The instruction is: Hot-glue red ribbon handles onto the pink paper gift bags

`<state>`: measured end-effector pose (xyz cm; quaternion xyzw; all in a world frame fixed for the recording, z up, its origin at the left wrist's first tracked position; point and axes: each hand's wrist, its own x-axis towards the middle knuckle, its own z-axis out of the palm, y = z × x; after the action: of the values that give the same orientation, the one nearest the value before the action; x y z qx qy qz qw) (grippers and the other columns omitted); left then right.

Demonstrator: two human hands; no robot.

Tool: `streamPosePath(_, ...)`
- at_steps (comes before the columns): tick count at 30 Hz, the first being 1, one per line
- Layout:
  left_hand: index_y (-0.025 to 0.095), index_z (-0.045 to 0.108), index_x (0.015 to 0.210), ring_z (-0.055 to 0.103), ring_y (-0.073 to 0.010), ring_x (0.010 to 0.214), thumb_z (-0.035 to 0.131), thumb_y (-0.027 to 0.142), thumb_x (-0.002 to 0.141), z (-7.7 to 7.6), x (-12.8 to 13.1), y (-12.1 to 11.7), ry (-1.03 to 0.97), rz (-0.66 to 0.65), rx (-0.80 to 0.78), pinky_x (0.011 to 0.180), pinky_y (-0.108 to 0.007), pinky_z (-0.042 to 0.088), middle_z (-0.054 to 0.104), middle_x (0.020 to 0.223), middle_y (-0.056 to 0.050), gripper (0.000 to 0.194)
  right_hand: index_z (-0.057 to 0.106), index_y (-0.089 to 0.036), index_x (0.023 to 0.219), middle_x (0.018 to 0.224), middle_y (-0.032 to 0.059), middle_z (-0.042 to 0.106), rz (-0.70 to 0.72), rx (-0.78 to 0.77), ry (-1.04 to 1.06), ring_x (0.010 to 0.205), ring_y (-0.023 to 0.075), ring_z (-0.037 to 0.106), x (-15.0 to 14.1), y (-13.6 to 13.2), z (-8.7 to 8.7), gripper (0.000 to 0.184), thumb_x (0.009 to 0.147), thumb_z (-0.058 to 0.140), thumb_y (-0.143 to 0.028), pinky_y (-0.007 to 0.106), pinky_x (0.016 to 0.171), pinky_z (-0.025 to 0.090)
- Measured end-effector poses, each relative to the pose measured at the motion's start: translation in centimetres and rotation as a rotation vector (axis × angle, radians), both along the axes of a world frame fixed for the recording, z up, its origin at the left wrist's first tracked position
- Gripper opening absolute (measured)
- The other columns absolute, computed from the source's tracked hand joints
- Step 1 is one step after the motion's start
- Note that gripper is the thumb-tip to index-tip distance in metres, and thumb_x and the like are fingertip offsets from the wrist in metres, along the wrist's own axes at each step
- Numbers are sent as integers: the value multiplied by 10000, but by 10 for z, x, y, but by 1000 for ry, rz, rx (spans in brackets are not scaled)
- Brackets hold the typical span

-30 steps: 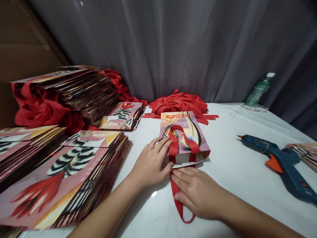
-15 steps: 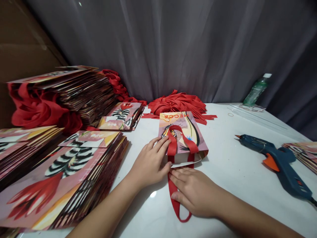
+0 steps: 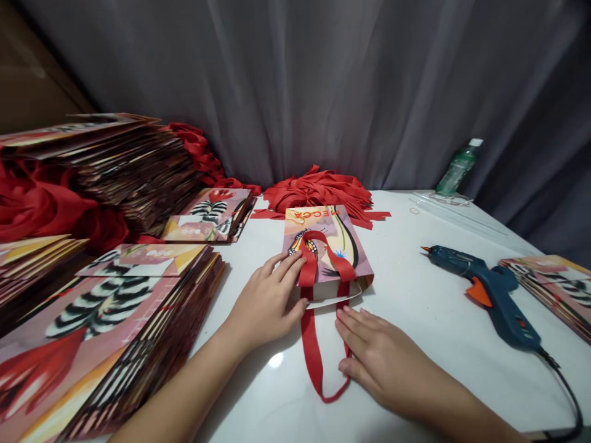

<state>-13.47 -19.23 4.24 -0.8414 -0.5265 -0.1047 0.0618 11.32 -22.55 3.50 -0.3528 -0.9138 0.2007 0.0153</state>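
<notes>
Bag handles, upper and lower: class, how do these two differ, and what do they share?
The upper handle lies over the printed face of the bag; the lower handle lies on the white table.
The upper handle's loop curves away from the camera; the lower handle's curves toward it.
The left hand touches the upper handle; the right hand covers part of the lower handle.
Shared: both are red strips looped at the bag's near end.

Left hand [image 3: 268,304] and right hand [image 3: 383,357] are bare, fingers [image 3: 289,275] slim. Forearms [image 3: 184,384] slim, also bare as far as visible.
</notes>
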Motion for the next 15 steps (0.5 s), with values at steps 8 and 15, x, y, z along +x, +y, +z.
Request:
streamPosePath(8,145,423,1423,404,-337,1327,549,368,847,1,1,0,-26,7,-1,1044,-479,413,478,1470,-105,631,539,-108,1385,1453,121,485,-18,-1,42,1346,261,467,19,-1,-5,480,1004,425,-377,454,1150,359)
streamPosePath(15,136,421,1420,402,-335,1330,543,367,848,2,1,0,-34,3,-8,1049,-480,415,465,1480,-111,628,571,-68,1345,1392,147,562,-23,106,80,1276,294,536,10,10,-7,465,994,437,-342,443,1079,445)
